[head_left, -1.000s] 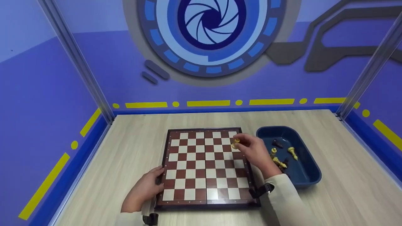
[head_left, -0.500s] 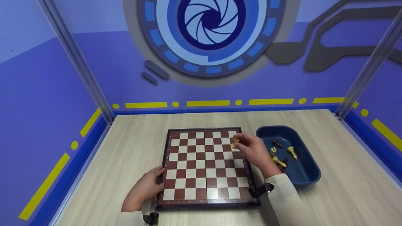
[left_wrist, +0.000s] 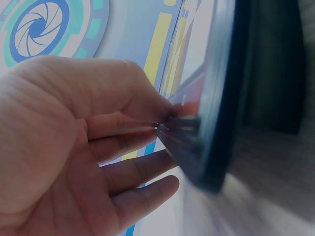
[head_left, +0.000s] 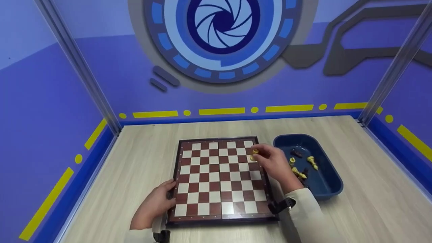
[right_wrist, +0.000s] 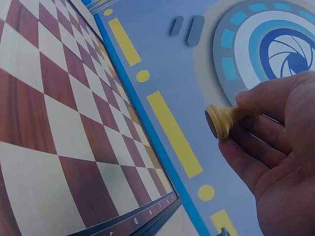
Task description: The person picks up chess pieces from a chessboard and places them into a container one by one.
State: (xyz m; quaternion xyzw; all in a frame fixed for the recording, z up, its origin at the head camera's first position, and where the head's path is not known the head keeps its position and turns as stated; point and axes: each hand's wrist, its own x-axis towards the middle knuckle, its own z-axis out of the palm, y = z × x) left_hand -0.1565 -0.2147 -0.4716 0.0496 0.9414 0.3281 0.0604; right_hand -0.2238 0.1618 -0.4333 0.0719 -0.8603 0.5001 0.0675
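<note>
A checkered chessboard (head_left: 221, 179) with a dark frame lies flat before me, a fold line down its middle. My left hand (head_left: 153, 204) rests at its left edge with thumb and fingertips touching the frame. In the left wrist view, the fingers of that hand (left_wrist: 93, 142) are fairly straight beside the dark border (left_wrist: 216, 123). Above the board's far right squares, my right hand (head_left: 271, 163) pinches a pale yellow chess piece (head_left: 254, 155). The right wrist view shows the round base of this chess piece (right_wrist: 220, 122) tilted away from the fingers, which hide its upper part.
Right of the board stands a dark blue tray (head_left: 332, 172) with several loose chess pieces, among them a yellow one (head_left: 312, 162) and a dark one (head_left: 296, 153). Panelled walls (head_left: 219, 98) enclose the wooden table (head_left: 148, 145) at the back and sides.
The head view has shifted slightly. Both hands stay almost where they were, the right still pinching the yellow chess piece over the far right squares.
</note>
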